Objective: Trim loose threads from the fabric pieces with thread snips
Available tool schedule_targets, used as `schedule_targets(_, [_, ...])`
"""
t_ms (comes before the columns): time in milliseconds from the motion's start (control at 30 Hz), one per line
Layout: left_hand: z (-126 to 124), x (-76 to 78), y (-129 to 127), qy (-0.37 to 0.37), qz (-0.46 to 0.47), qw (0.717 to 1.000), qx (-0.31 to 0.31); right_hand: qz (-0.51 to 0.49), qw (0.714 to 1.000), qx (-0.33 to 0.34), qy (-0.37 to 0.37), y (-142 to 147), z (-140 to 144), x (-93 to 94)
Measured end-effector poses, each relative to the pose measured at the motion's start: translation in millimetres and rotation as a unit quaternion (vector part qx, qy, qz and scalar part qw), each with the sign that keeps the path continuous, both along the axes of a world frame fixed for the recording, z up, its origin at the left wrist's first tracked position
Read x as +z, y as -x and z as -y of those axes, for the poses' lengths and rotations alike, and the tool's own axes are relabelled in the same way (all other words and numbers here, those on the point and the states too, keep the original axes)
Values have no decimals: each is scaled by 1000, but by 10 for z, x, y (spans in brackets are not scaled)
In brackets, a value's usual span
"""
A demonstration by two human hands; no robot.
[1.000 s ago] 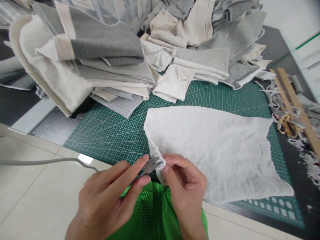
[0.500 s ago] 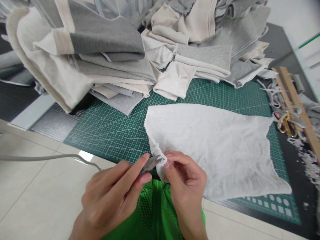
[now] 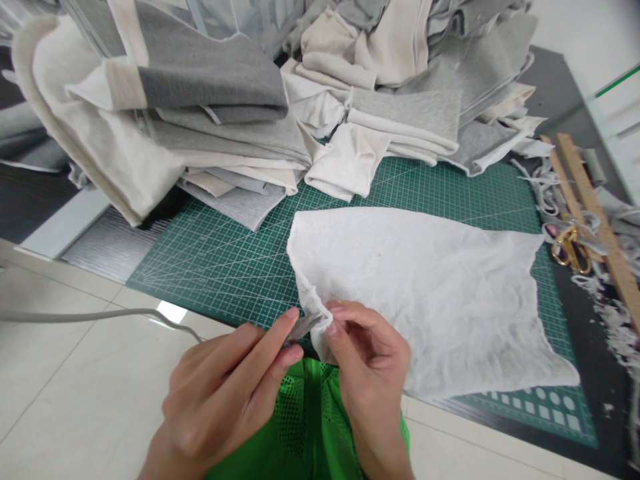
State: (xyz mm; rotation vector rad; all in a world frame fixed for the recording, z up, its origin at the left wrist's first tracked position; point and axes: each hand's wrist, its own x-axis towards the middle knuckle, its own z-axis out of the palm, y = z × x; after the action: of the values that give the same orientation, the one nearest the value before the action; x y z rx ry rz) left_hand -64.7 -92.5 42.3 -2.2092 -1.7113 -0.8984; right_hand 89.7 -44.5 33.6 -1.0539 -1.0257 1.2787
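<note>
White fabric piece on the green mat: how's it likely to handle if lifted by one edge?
Likely floppy: the white fabric shows soft wrinkles, and its edge bends up where the right hand pinches it. Probably light for its size, as it looks like thin cloth. Unlikely to roll, since most of it lies spread on the green mat.

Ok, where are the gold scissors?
In the head view, the gold scissors lie at the right, just past the white cloth's upper right corner, beside the long wooden strip.
</note>
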Motion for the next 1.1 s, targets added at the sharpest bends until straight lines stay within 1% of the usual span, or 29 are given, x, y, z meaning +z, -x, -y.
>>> schedule_targets(133, [-3, -5, -1, -4, -10, 1000, -3, -4, 1000, 3, 1, -1, -1, 0])
schedule_targets(333, [-45, -7, -8, -40, -17, 999, -4, -19, 1000, 7, -2, -2, 2, -20])
schedule_targets(600, [-45, 43, -10, -38, -22, 999, -24, -21, 1000, 9, -1, -10, 7, -21])
schedule_targets(733, [-44, 37, -15, -39, -20, 999, -31, -25, 1000, 5, 5, -7, 9, -21])
schedule_targets(1000, [-24, 38, -17, -29, -33, 999, -28, -28, 999, 7, 13, -5, 10, -15])
schedule_targets(1100, [-19, 35, -16, -26, -31, 999, -19, -28, 999, 8, 15, -6, 10, -17])
